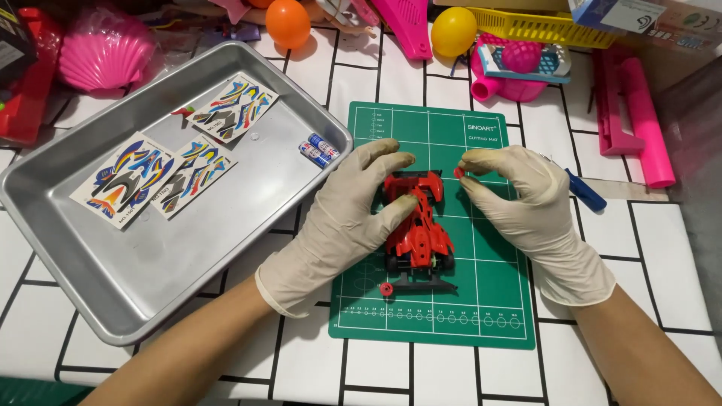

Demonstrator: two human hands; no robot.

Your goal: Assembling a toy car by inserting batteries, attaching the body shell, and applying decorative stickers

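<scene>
The fingers (472, 167) of the right hand (519, 203) pinch a small red part (459, 172), probably a little roller or cap, just above the rear corner of the red toy racing car (417, 225). The left hand (342, 218) lies over the car's side, its fingers pressed on the body and holding it steady, not closed around it. The car rests in the middle of the green cutting mat (496, 286) on the tiled worktop (662, 248), and one more small red wheel-like piece (386, 289) lies beside its front bumper. It seems a fitting step is in hand: the pinched part must meet its place exactly, with a gentle push. To the left, a metal tray (150, 278) holds sticker sheets (128, 179) and two small batteries (319, 149).
</scene>
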